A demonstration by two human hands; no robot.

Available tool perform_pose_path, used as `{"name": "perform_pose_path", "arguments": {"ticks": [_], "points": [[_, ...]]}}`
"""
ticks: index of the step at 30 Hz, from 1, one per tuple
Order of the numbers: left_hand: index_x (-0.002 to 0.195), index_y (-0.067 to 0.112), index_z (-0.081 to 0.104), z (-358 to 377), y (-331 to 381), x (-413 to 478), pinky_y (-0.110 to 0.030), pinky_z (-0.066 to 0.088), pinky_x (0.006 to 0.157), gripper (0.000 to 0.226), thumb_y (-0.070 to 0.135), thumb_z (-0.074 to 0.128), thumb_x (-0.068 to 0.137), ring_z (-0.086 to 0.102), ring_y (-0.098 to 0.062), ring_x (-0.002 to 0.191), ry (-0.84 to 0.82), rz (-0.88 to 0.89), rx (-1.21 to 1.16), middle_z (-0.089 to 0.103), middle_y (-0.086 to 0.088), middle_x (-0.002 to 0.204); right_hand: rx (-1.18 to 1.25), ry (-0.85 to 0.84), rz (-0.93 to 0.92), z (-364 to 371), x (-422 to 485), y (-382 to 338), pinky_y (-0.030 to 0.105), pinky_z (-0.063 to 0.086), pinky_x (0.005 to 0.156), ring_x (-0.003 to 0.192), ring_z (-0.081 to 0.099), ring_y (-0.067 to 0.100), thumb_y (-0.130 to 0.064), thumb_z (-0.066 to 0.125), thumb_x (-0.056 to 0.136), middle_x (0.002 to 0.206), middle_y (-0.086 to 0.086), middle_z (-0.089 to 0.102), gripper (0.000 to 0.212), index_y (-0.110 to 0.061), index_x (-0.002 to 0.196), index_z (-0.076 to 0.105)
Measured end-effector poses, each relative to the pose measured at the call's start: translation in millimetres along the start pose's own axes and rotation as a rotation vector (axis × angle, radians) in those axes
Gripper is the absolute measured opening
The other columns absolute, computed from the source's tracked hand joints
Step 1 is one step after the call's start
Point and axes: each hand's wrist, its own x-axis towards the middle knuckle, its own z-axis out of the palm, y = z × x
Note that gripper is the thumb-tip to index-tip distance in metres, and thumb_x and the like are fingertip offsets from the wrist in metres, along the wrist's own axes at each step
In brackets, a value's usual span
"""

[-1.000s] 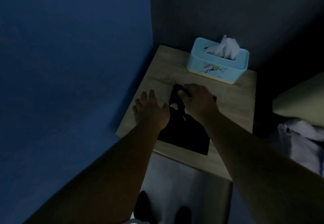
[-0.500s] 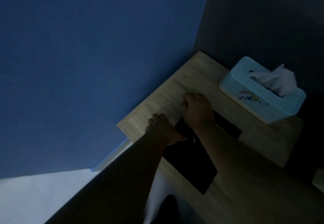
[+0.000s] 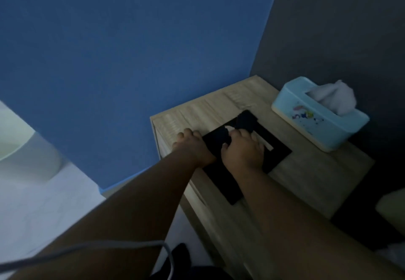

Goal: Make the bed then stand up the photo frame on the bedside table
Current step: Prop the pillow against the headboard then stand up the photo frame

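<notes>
The black photo frame lies flat, back side up, on the wooden bedside table. A black stand flap sticks out at the frame's far end. My left hand curls around the frame's left edge, near the table's left rim. Just to its right, my right hand rests on the back of the frame with its fingers closed on it, close to the flap. Both forearms cover the near part of the frame.
A light blue tissue box stands at the table's far right, close to the frame. A blue wall is to the left and a dark grey wall behind. A pale round object sits on the white floor. A pillow corner shows at right.
The view has swung, so the table now sits right of centre. Both hands have settled on the frame, and the stand flap now shows beyond my right hand.
</notes>
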Motion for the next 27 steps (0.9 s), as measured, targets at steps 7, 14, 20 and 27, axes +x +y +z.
{"name": "perform_pose_path", "arguments": {"ticks": [7,14,20,27], "points": [[0.141,0.011,0.030,3.3,4.9,-10.3,-0.041,0.037,0.102,0.090,0.059,0.066,0.075,0.033,-0.031,0.128,0.000,-0.086,0.006,0.034,-0.014,0.138,0.069,-0.219,0.434,-15.5,-27.6,-3.5,0.053,0.030,0.102,0.135,0.020,0.034,-0.048,0.042,0.092,0.154,0.004,0.019,0.055,-0.036,0.143,0.024],[0.138,0.009,0.034,-12.7,3.8,4.3,-0.042,0.041,0.103,0.083,0.045,0.074,0.074,0.039,-0.034,0.127,-0.040,-0.157,-0.199,0.038,-0.015,0.137,0.219,-0.272,0.568,-27.0,-8.0,-12.3,0.057,0.030,0.102,0.132,0.019,0.037,-0.041,0.050,0.088,0.152,0.004,0.023,0.055,-0.036,0.139,0.031],[0.128,0.008,0.048,-28.3,1.4,11.5,-0.037,0.053,0.093,0.054,0.014,0.072,0.080,0.055,-0.031,0.111,0.025,-0.171,-0.679,0.050,-0.016,0.129,0.270,-0.253,0.592,-36.4,3.0,-10.6,0.053,0.028,0.104,0.129,0.023,0.033,-0.048,0.048,0.087,0.147,0.003,0.032,0.051,-0.035,0.135,0.038],[0.102,-0.003,0.063,-47.6,10.8,17.1,-0.033,0.058,0.079,0.034,0.020,0.074,0.080,0.066,-0.024,0.088,0.044,-0.288,-1.182,0.068,-0.015,0.099,0.356,-0.215,0.614,-53.6,16.0,-10.5,0.051,0.028,0.105,0.127,0.027,0.035,-0.053,0.049,0.088,0.139,0.009,0.042,0.047,-0.033,0.129,0.049]]}}
